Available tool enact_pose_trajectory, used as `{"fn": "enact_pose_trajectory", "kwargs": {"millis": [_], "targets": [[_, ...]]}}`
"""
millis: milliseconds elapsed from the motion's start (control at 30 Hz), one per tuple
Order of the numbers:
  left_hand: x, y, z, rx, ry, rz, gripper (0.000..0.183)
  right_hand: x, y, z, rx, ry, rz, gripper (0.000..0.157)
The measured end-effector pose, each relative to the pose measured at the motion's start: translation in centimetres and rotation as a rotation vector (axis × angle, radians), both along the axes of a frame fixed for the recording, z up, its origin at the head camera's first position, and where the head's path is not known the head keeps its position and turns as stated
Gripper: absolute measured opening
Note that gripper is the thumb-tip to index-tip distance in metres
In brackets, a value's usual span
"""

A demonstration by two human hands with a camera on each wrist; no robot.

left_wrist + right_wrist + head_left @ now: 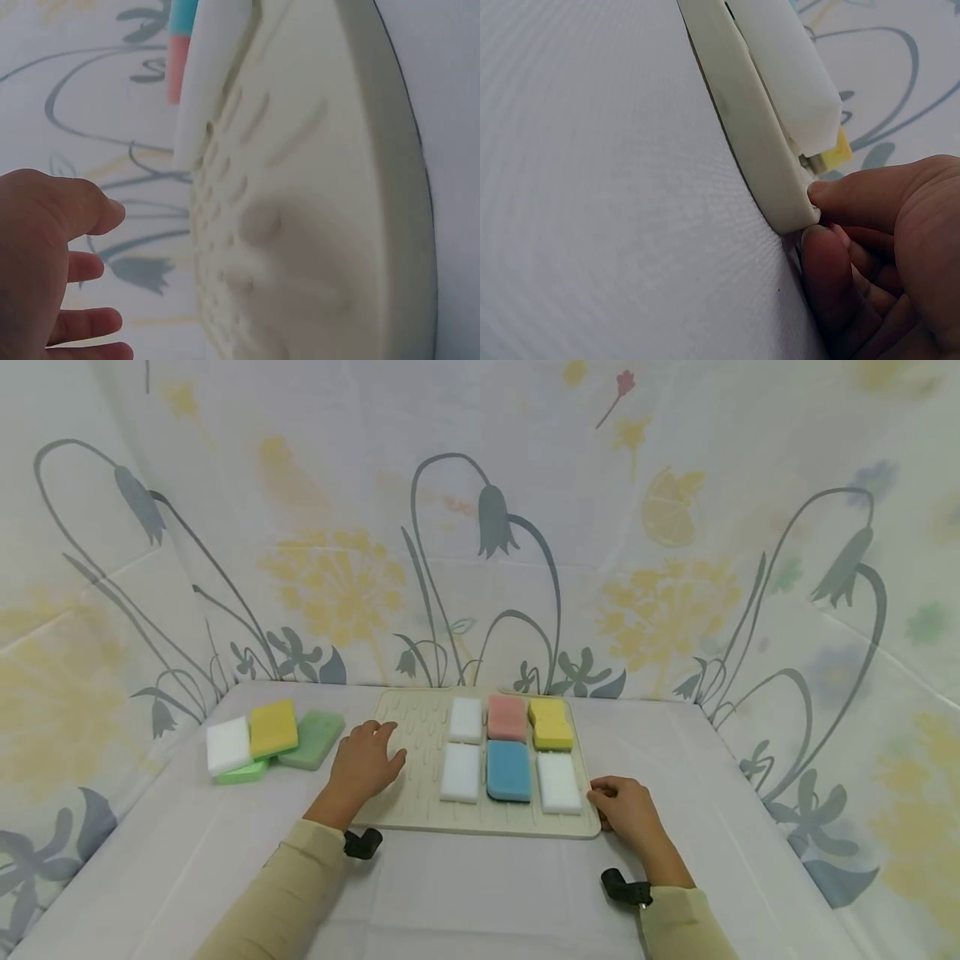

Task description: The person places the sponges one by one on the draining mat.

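Observation:
A beige ridged drying mat (pixel 416 777) lies on the table. On its middle and right part sit two rows of sponges: a white one (pixel 466 720), a pink one (pixel 507 717) and a wavy yellow one (pixel 551 724) behind, a white one (pixel 460 772), a blue one (pixel 508 771) and another white one (pixel 558 783) in front. My right hand (pixel 628 808) pinches the mat's right edge between thumb and fingers (pixel 829 262). Above the mat's bare left end, my left hand (pixel 363 764) hovers with spread, loosely bent fingers and holds nothing.
To the left of the mat lies a loose pile: a white sponge (pixel 228 746) and a yellow sponge (pixel 273 728) on top, a green sponge (pixel 313 740) and a bright green one (pixel 243 772) partly underneath. Flower-printed cloth (pixel 465 568) hangs behind the white-covered table (pixel 480 893).

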State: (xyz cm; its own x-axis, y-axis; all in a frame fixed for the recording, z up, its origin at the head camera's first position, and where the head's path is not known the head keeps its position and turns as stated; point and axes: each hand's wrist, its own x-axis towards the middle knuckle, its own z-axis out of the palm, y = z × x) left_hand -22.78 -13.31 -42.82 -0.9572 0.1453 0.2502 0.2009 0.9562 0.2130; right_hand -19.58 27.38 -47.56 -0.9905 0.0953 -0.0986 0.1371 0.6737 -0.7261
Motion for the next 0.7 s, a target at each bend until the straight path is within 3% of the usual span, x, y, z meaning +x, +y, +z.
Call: {"fn": "enact_pose_trajectory", "kwargs": {"millis": [300, 700], "targets": [[-0.2, -5.0, -0.3, 0.0, 0.007, 0.058, 0.053, 0.1, 0.0, 0.0, 0.0, -0.002, -0.002, 0.034], [0.0, -10.5, 0.1, 0.012, -0.086, 0.145, 0.055, 0.1, -0.1, 0.0, -0.013, -0.018, -0.016, 0.034]]}}
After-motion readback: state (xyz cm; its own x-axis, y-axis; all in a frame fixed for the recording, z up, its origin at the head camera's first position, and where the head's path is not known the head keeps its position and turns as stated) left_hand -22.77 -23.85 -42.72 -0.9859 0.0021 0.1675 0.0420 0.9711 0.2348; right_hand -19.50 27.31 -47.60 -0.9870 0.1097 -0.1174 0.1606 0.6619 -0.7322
